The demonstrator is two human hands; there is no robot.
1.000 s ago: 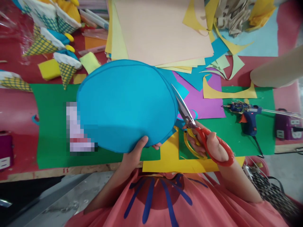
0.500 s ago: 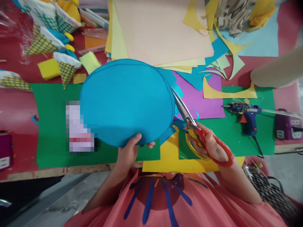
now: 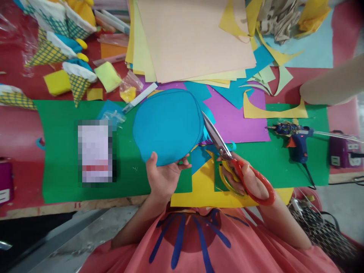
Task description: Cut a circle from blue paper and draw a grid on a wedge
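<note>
A rounded sheet of blue paper (image 3: 167, 125) with a drawn line near its edge is gripped at its lower edge by my left hand (image 3: 165, 176), thumb on top and fingers beneath. My right hand (image 3: 244, 176) has its fingers through the red and yellow handles of the scissors (image 3: 220, 142). Their blades look closed and point up and left, with the tips at the sheet's right edge. Thin curled blue offcuts (image 3: 233, 145) lie by the blades.
A blurred rectangular object (image 3: 95, 151) lies on green paper (image 3: 62, 189) at left. A glue gun (image 3: 300, 144) rests at right. Stacked pale paper (image 3: 196, 41), a marker (image 3: 140, 98) and cloth cones (image 3: 79, 81) lie behind.
The blue sheet has turned and tilted, looks smaller, and uncovers the marker and a small plastic bag. My left hand has moved slightly right and up; the scissors have shifted slightly left.
</note>
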